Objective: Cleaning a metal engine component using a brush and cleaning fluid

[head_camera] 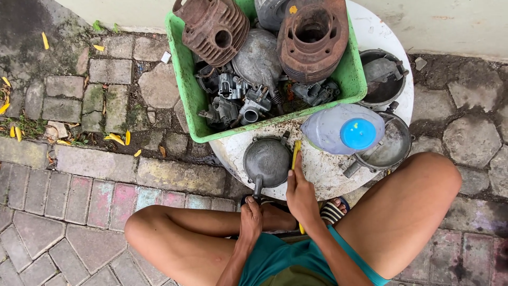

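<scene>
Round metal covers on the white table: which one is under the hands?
The dome-up grey cover at the table's near edge: left hand at its spout, right hand beside it with a yellow tool. The other two lie hollow-up, right.

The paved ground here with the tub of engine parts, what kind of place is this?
Probably an outdoor, makeshift repair spot. The person squats on paving stones scattered with leaves, at a low white round table, beside a green tub of rusty cylinders and carburetors.

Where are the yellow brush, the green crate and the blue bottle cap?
yellow brush (297,149), head view, on its handle.
green crate (186,85), head view, on its left wall.
blue bottle cap (357,134), head view, on its top.
</scene>
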